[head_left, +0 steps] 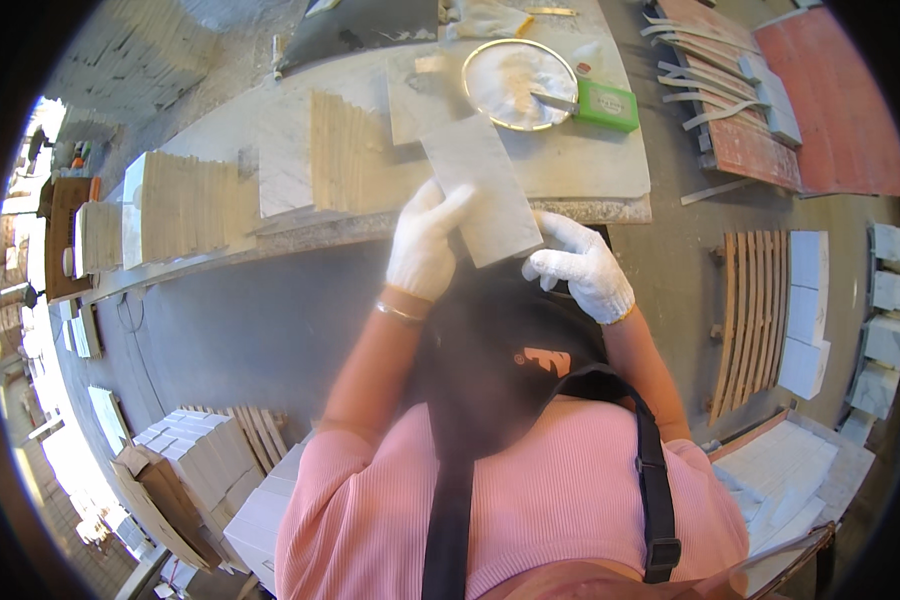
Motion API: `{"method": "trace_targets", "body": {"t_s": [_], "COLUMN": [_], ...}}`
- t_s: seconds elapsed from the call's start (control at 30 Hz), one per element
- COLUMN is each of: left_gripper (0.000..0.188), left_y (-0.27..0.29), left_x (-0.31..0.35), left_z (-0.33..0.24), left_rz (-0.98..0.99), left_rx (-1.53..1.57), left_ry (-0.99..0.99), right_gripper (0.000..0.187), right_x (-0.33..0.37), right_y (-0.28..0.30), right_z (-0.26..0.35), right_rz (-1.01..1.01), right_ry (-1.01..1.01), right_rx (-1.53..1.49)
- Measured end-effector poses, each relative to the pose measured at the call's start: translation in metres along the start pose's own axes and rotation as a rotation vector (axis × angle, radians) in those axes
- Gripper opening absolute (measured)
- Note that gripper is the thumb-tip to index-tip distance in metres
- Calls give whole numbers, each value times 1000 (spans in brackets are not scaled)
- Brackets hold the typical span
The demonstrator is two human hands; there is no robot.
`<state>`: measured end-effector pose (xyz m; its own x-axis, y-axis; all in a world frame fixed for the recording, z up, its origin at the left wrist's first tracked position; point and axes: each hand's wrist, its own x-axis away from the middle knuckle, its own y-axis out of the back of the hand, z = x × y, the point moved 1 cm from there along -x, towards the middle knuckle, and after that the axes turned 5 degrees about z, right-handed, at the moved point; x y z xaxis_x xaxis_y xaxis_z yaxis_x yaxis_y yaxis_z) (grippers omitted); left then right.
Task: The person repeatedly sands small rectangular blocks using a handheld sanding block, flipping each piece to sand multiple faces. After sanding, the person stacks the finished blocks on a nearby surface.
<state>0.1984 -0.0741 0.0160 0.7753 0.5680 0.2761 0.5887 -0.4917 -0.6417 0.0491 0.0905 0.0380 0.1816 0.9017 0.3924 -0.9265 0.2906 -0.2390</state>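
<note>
In my white-gloved left hand [425, 240] is a pale rectangular tile [482, 190], tilted above the table's near edge. The thumb lies over the tile's left side, and the other fingers are hidden behind it. My right hand [585, 268], also gloved, is beside the tile's lower right corner with its fingers apart and bent. Whether its fingertips touch the tile I cannot tell. Beyond the tile, a round bowl [470, 97] of white paste or powder stands on the table, with a flat blade [553, 101] resting in it.
A green box [607, 107] sits right of the bowl. Upright tile stacks [345, 150] line the worktable [580, 180] to the left. Curved strips [705, 85] lie on a reddish board at far right. A slatted pallet [750, 310] and boxed stacks [205, 460] stand on the floor.
</note>
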Motion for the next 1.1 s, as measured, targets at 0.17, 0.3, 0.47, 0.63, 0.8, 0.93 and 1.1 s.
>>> {"method": "trace_targets", "body": {"t_s": [0.17, 0.3, 0.47, 0.63, 0.8, 0.93, 1.1], "left_gripper": [35, 43, 49, 49, 52, 54, 51], "left_y": [4, 7, 11, 15, 16, 17, 25], "left_x": [0, 2, 1, -2, -3, -2, -5], "left_z": [5, 13, 22, 29, 35, 39, 39], "left_rz": [28, 69, 52, -13, 84, 92, 134], "left_rx": [-5, -11, 69, 94, 127, 123, -137], "left_ry": [17, 4, 69, 141, 153, 132, 53], "right_gripper": [52, 44, 39, 35, 32, 30, 32], "right_x": [0, 1, 4, 6, 2, 0, -1], "right_y": [1, 4, 10, 15, 18, 17, 18], "right_z": [1, -4, -12, -16, -16, -13, -14], "right_rz": [-45, -86, -93, -79, -94, -118, -116], "right_ry": [-8, -2, -6, -15, 7, 29, 28], "right_rx": [8, -10, -3, 7, 45, 42, 54]}}
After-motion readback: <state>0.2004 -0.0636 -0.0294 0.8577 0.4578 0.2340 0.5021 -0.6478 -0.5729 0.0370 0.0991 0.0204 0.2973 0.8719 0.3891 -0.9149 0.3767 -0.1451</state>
